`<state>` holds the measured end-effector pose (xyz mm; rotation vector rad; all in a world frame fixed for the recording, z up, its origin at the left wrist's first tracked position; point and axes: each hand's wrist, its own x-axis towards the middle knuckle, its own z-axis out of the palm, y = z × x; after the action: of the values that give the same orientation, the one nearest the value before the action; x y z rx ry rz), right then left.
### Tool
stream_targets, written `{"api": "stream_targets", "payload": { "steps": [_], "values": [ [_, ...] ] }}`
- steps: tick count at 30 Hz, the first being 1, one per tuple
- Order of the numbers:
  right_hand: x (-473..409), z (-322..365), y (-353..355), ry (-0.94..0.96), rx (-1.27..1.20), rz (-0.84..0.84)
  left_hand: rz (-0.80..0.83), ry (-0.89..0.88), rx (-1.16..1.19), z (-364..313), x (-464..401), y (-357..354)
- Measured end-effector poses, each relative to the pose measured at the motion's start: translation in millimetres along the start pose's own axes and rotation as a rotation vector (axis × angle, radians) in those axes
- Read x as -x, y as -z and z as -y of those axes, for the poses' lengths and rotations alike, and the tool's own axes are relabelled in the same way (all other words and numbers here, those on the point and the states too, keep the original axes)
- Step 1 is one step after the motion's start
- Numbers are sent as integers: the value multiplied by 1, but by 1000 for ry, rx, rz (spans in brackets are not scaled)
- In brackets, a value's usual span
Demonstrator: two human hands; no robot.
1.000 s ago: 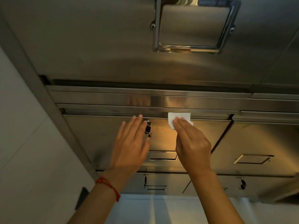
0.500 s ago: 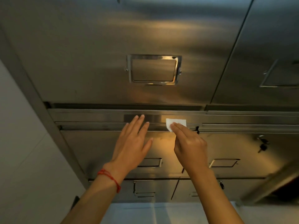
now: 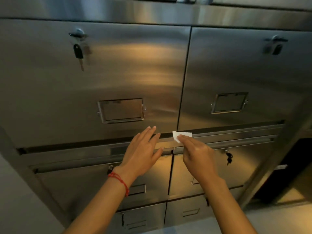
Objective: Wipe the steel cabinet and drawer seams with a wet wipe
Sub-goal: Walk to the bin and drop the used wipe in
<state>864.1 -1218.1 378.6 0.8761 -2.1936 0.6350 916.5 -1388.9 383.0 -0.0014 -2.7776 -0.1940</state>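
**Steel seam under the doors: the wipe travels right**

Steel fills the whole view: two large cabinet doors above, small drawers below, and a horizontal rail (image 3: 236,135) between them. The right hand (image 3: 199,156) pinches a white wet wipe (image 3: 181,135) under its fingertips and presses it on this rail, just below the vertical seam (image 3: 184,78) where the two doors meet. The left hand (image 3: 143,149) holds nothing; its fingers are spread and lie flat near the same rail, just beside the wipe.

Compared with one second ago, the wipe is further right along the horizontal seam: then it was above the left drawer, near its lock, and now it sits over the gap between the left and right drawers. The head is also raised, so both doors and their hanging keys (image 3: 79,54) are visible.

I judge that the left part of this seam is done, while the right part and the vertical seams remain.
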Motion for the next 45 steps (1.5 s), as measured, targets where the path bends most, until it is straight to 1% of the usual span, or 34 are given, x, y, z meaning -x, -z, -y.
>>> {"api": "stream_targets", "payload": {
  "steps": [4,12,22,28,34,39,45],
  "values": [
    [-6,-10,21,-59,53,-26,-3,-70,52,-17,-20,5],
    [-11,-15,56,-180,254,-61,33,-227,136,-46,-55,10],
    [10,-19,111,-394,449,-54,70,-503,248,-104,-81,7],
    [30,-21,155,-522,596,-53,71,-661,315,-151,-82,5],
    [58,-27,193,-666,686,-24,88,-798,365,-198,-80,4],
    [88,-32,230,-773,757,-8,123,-913,404,-250,-70,9],
    [132,-33,290,-855,828,-71,131,-1049,447,-324,-39,20]
  ]
}}
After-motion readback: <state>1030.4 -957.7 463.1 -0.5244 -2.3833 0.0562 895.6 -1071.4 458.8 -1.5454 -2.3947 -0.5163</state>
